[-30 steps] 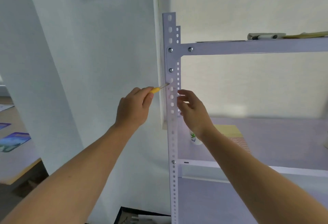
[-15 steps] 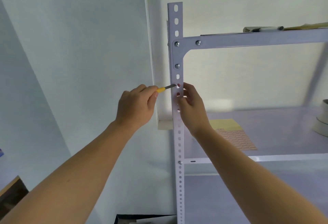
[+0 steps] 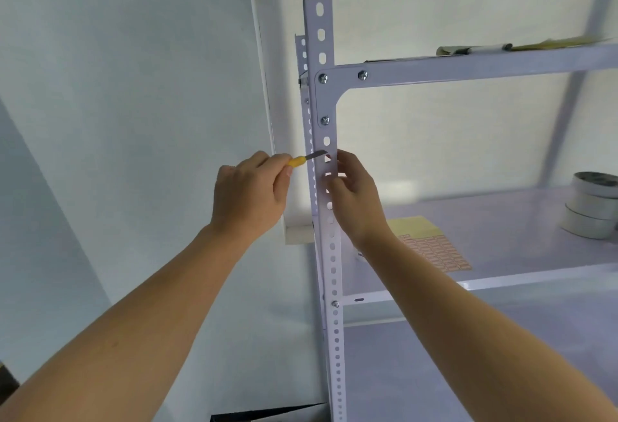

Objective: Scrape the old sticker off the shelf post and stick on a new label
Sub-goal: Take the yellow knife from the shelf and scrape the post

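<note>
A white perforated shelf post (image 3: pixel 331 254) stands upright in the middle of the view. My left hand (image 3: pixel 250 194) grips a small knife with a yellow handle (image 3: pixel 297 161), and its grey blade tip touches the post's front face just below a slot. My right hand (image 3: pixel 354 194) holds the post from the right at the same height, fingers curled round its edge. The old sticker itself is too small to make out under the blade and fingers. A sheet of small labels (image 3: pixel 434 252) on yellow backing lies on the middle shelf.
Rolls of tape (image 3: pixel 592 207) are stacked at the right of the middle shelf (image 3: pixel 501 281). A pen and papers (image 3: pixel 485 48) lie on the top shelf. A white wall is at the left, and a dark box edge (image 3: pixel 267 413) shows at the bottom.
The view has shifted, so the post sits further right in frame. Both hands stay at the same spot on the post, with the blade still against it.
</note>
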